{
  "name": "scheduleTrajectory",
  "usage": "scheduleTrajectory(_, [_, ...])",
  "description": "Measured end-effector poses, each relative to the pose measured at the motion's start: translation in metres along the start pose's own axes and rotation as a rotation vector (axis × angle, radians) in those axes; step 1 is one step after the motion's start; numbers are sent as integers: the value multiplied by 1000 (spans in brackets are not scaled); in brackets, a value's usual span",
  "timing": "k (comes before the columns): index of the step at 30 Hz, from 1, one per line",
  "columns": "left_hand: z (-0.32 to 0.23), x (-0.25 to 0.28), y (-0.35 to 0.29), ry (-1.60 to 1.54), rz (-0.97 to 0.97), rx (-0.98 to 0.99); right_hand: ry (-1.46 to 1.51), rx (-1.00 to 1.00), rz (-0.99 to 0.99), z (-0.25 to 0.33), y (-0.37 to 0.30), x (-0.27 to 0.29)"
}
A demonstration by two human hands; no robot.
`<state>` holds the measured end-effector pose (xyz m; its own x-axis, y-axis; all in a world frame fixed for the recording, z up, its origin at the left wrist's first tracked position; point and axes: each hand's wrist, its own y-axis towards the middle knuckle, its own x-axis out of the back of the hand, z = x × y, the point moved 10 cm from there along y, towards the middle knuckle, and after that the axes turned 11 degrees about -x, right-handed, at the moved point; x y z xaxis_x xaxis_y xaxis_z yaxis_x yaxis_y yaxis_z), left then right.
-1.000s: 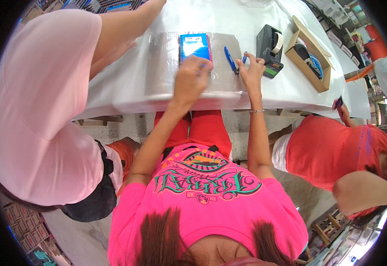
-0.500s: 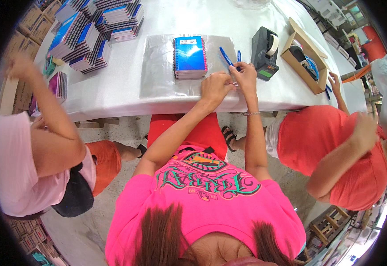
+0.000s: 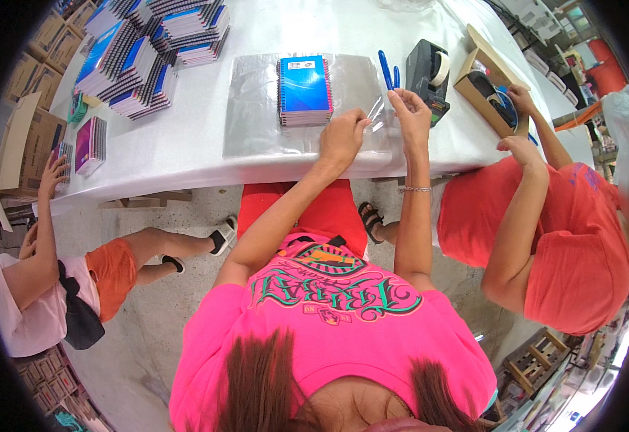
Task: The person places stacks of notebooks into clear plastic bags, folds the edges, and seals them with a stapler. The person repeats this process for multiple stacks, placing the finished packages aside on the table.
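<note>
A small stack of blue spiral notebooks (image 3: 304,90) lies on a clear plastic sheet (image 3: 250,115) in front of me on the table. My left hand (image 3: 342,140) is closed in a pinch on the sheet's near edge, just below the notebooks' right corner. To its right, my right hand (image 3: 412,119) is closed around a blue two-handled tool (image 3: 386,70), like small pliers or snips. Both blue handles point up and away from the fingers; the tool's working end is hidden in the hand. A shiny fold of plastic shows between my hands.
A black tape dispenser (image 3: 428,79) stands close right of my right hand. Beyond it, a co-worker's hands are at an open cardboard box (image 3: 484,90). Several notebook stacks (image 3: 131,68) fill the far left. Another co-worker reaches toward a purple notebook (image 3: 90,146).
My right hand has moved up and right with the blue tool, apart from my left hand. The left co-worker has moved back, a hand now low by the table edge; the right co-worker reaches into the box.
</note>
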<state>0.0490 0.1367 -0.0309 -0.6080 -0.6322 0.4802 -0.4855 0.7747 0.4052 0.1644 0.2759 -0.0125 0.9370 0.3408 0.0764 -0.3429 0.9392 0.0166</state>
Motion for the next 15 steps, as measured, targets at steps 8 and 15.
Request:
scheduleTrajectory(8, [-7, 9, -3, -92, -51, -84, -3, 14, -52, -20, -3, 2])
scheduleTrajectory(15, [-19, 9, -5, -79, -3, -133, 56, -25, -83, -24, -5, 8])
